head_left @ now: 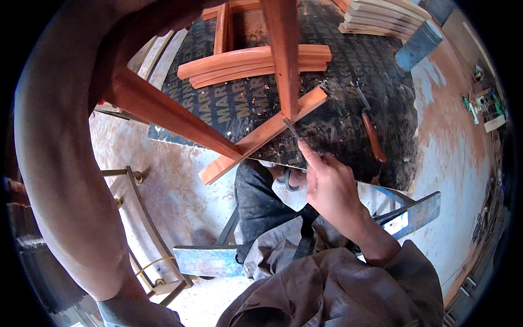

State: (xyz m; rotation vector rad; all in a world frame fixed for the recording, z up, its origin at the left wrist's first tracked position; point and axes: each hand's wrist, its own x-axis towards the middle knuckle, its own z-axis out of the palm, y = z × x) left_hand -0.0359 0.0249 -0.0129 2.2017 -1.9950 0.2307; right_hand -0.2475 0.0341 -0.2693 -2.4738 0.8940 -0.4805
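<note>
Thin tool at the joint of an orange wooden frame
The right hand (pixel 332 182) is closed around a thin tool (pixel 292 129), index finger stretched along it, the tip at the spot where one tapered leg (pixel 283 60) meets the crossbar (pixel 261 135). The second leg (pixel 174 111) slants in from the left and joins the same crossbar nearer its lower end, which reaches out past the near edge of the black-topped desk (pixel 338 131). The left hand (pixel 177 15) is a shadowed shape at the upper edge, and I cannot tell how it grips. On the desk, right of the frame, lies a red-handled tool (pixel 373 136); beyond the crossbar are curved orange pieces (pixel 256 62), with a stack of pale slats (pixel 381 19) and a blue-grey cylinder (pixel 418 46) at the far right
</note>
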